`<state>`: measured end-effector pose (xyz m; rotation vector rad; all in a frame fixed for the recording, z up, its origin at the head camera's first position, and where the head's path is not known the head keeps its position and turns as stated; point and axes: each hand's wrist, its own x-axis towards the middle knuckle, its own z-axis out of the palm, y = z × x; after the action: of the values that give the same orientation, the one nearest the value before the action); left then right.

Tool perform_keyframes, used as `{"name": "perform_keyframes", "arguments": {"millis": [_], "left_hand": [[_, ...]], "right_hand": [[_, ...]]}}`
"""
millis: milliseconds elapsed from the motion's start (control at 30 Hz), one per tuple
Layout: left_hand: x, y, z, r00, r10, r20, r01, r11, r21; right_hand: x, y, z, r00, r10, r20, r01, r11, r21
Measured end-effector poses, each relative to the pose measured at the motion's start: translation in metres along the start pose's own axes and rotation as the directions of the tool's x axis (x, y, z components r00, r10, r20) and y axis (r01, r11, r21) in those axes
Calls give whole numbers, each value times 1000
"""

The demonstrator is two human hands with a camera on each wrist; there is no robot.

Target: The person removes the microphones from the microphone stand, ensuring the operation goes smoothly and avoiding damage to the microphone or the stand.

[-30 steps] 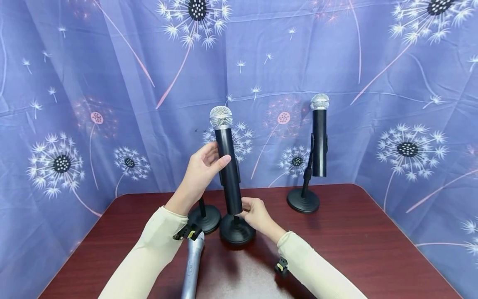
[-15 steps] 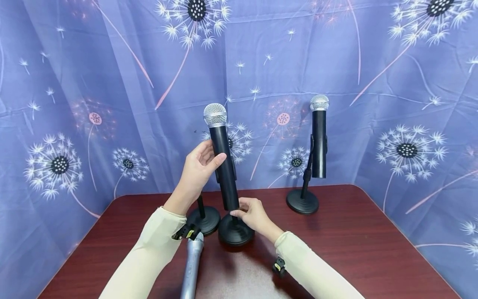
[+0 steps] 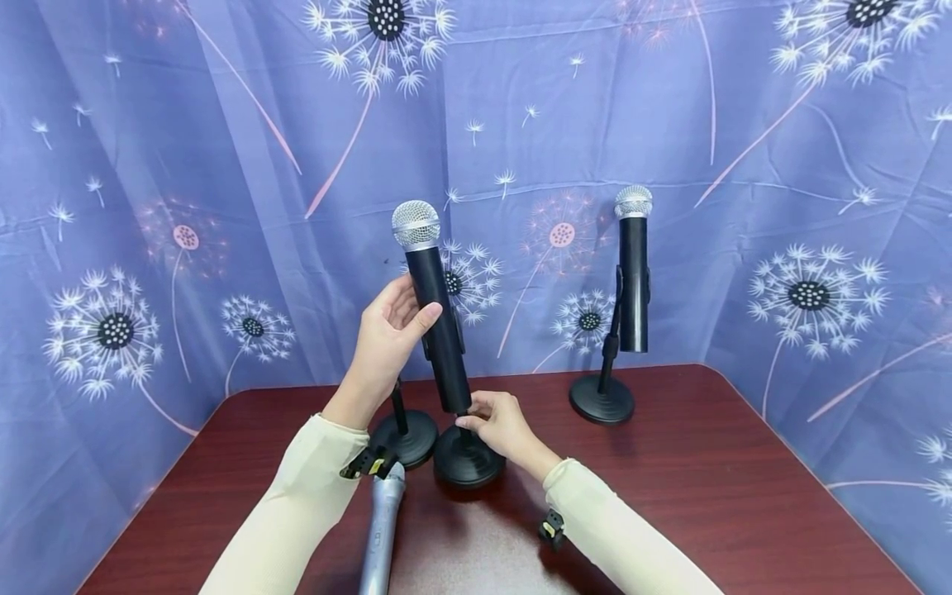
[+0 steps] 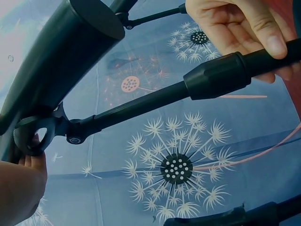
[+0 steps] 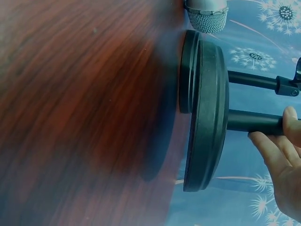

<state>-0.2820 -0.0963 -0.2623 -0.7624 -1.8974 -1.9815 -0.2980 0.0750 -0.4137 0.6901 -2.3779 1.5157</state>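
Observation:
A black microphone (image 3: 439,330) with a silver mesh head leans to the left in the clip of a black stand. My left hand (image 3: 388,330) grips its body, thumb in front; the left wrist view shows those fingers beside the clip ring (image 4: 35,134). Below the microphone, my right hand (image 3: 506,428) pinches the stand's pole (image 5: 254,122) above its round base (image 5: 207,117). Whether that base touches the table, I cannot tell. A second stand's base (image 3: 407,436) is close by on the left, its upper part mostly hidden behind my left hand.
A silver-grey microphone (image 3: 382,529) lies on the dark red table (image 3: 706,496) near my left sleeve. Farther right, another black microphone (image 3: 634,281) sits upright in its stand (image 3: 604,398). A blue dandelion-print curtain (image 3: 521,107) hangs behind the table.
The held microphone's head has moved left and slightly up, so it leans a little more. My left hand has gone left with it. The right hand has shifted slightly left at the pole.

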Motion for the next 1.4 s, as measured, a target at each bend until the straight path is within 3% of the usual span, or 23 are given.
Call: {"name": "perform_keyframes", "arguments": {"millis": [133, 300, 367, 533, 600, 800, 967, 1200, 1400], "left_hand": [[-1, 0, 1, 1000, 23, -5, -23, 1000, 8], [-2, 1, 2, 989, 145, 7, -146, 988, 49], [-2, 2, 4, 986, 165, 14, -165, 986, 28], [-5, 2, 5, 994, 109, 16, -107, 991, -82], [-7, 2, 5, 996, 87, 13, -86, 993, -86], [-13, 4, 3, 1000, -8, 18, 8, 999, -45], [-20, 4, 1, 995, -97, 38, 97, 995, 3], [-29, 1, -2, 983, -172, 70, 170, 985, 35], [-33, -3, -5, 973, -211, 91, 208, 977, 44]], "right_hand": [[0, 2, -2, 1000, 14, -4, -14, 1000, -5], [1, 6, -5, 997, 76, -14, -75, 996, 58], [1, 6, -6, 996, 90, -14, -88, 993, 78], [3, 3, -7, 996, 81, -32, -79, 995, 62], [4, 4, -8, 996, 82, -43, -79, 995, 64], [6, 9, -10, 994, 77, -75, -73, 995, 65], [7, 13, -11, 994, 62, -86, -55, 995, 81], [9, 18, -11, 993, 35, -109, -32, 999, 35], [13, 20, -8, 993, 61, -101, -53, 995, 80]]}}
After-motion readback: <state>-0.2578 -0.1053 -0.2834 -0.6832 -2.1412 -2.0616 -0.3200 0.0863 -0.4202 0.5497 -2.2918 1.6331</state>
